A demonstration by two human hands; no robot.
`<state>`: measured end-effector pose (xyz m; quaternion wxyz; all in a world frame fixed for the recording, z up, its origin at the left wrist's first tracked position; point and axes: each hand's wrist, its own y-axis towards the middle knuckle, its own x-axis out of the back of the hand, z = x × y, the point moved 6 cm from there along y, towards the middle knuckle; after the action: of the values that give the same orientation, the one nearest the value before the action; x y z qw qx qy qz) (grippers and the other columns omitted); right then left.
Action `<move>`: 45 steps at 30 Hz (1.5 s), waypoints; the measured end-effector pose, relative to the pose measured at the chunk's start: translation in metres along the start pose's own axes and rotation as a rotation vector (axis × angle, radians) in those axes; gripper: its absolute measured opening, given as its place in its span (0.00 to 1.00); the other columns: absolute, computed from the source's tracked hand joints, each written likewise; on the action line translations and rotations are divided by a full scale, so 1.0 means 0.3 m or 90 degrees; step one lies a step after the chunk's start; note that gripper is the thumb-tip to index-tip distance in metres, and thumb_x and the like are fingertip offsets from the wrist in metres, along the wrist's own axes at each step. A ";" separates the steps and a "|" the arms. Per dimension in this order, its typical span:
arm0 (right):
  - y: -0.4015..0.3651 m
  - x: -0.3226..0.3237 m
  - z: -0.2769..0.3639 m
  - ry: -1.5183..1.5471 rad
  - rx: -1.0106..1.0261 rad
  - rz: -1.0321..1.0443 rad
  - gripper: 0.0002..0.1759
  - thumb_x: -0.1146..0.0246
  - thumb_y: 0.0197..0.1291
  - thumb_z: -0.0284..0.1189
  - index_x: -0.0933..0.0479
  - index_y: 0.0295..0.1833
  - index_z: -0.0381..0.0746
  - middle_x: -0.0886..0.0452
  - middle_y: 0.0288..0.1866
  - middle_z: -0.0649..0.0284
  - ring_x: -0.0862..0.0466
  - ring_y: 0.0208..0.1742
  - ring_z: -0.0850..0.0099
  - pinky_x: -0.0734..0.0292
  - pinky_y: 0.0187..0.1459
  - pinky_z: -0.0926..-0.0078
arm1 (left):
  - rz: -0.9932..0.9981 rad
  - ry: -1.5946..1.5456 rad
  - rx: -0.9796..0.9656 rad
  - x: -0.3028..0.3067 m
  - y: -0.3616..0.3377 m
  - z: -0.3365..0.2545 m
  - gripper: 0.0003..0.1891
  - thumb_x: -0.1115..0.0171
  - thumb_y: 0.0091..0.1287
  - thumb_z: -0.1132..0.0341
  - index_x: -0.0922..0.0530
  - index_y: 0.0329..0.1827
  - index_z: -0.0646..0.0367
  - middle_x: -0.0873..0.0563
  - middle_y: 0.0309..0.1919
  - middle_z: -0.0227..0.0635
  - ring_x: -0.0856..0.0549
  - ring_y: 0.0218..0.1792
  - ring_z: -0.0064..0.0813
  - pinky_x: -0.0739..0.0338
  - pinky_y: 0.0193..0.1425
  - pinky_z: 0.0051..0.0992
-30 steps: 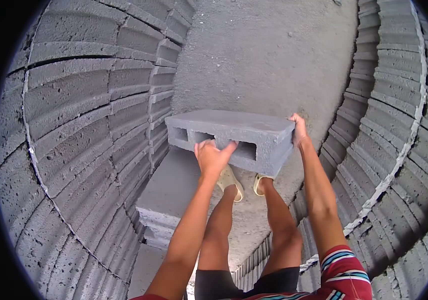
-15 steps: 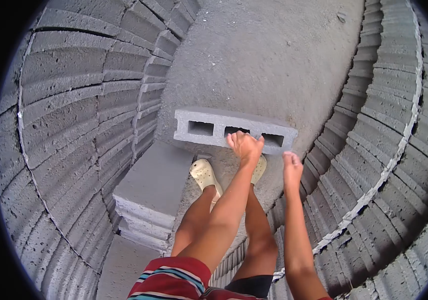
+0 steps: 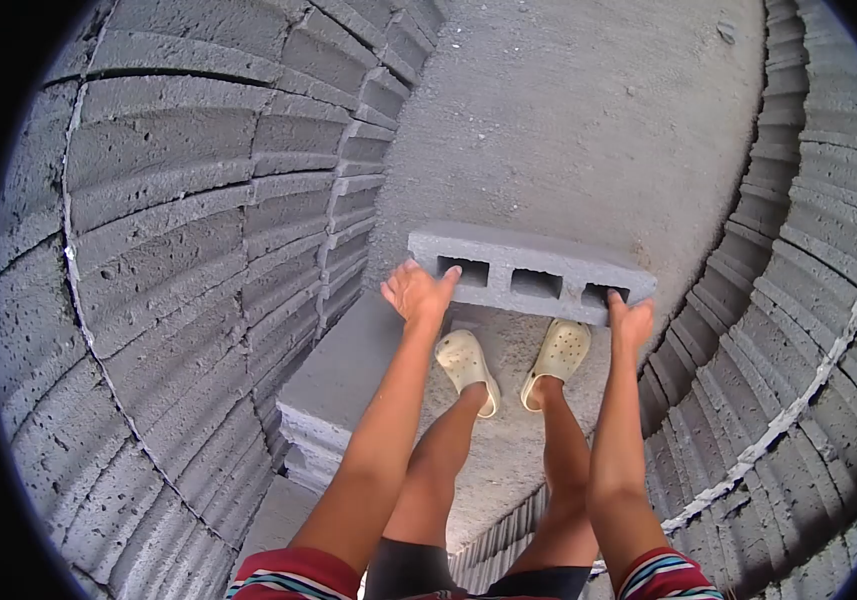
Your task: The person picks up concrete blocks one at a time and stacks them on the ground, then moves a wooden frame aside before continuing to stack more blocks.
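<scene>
A grey hollow concrete block (image 3: 573,284) with three openings in the face toward me stands just beyond my feet. At its left end is my left hand (image 3: 419,292), the thumb at the left opening and the fingers around the end. My right hand (image 3: 630,322) grips the right end, its thumb in the right opening and its fingers mostly hidden behind the block. The block's underside cannot be seen.
Tall stacks of grey blocks rise as walls on the left (image 3: 163,220) and right (image 3: 798,290). A low stack (image 3: 338,365) stands by my left leg. My feet in pale clogs (image 3: 560,350) are on the gritty ground (image 3: 578,130).
My left hand has moved from the block's middle to its left end. My right hand has closed on the right end. The view has shifted, with the block now further right in it.
</scene>
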<state>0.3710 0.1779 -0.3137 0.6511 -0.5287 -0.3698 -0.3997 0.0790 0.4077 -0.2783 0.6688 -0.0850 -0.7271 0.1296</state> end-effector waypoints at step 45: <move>-0.235 -0.182 0.223 0.183 -0.066 0.122 0.40 0.32 0.34 0.45 0.31 0.51 0.28 0.24 0.47 0.44 0.23 0.49 0.53 0.32 0.51 0.66 | 0.230 -0.608 0.610 0.004 0.117 0.192 0.47 0.31 0.47 0.51 0.48 0.66 0.61 0.42 0.64 0.50 0.38 0.62 0.51 0.47 0.64 0.48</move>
<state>0.2804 0.2424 -0.3241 0.7041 -0.5320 -0.1998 -0.4257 0.0200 0.4371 -0.2918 0.2075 0.1661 -0.7786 0.5685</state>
